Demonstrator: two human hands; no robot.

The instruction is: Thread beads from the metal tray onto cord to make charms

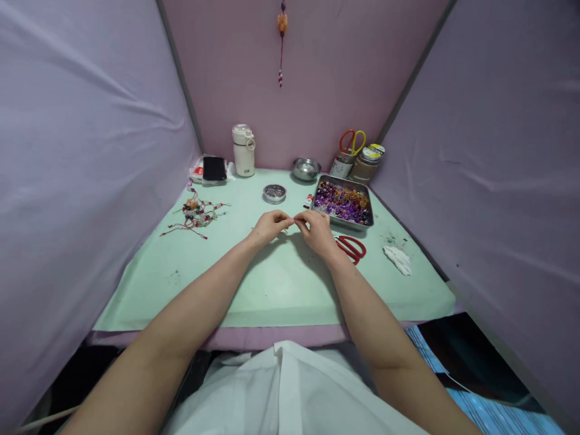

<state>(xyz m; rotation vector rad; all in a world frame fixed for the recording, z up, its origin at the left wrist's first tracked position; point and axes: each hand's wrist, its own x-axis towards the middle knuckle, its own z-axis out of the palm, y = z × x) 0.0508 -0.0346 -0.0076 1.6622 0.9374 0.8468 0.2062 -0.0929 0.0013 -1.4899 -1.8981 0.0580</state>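
Note:
My left hand (pixel 270 226) and my right hand (pixel 316 228) meet at the fingertips above the middle of the table (pixel 281 278). Both are closed in a pinch. Whatever lies between the fingers is too small to make out; a thin thread-like bit shows under the left fingers. Just beyond my right hand stands a metal tray (pixel 348 227) full of purple beads and orange threads. Red-handled scissors (pixel 353 249) lie beside my right wrist, their blades partly hidden by it. A round clear case (pixel 274 193) sits beyond my left hand.
Beaded red cords (pixel 197 212) lie at the left. At the back are a white bottle (pixel 244 152), a black flat object (pixel 214 169), a steel bowl (pixel 306 169), a can (pixel 342 166) holding scissors, and a jar (pixel 365 166). White crumpled cloth (pixel 397 260) rests at right. A beaded cord (pixel 281 45) hangs behind.

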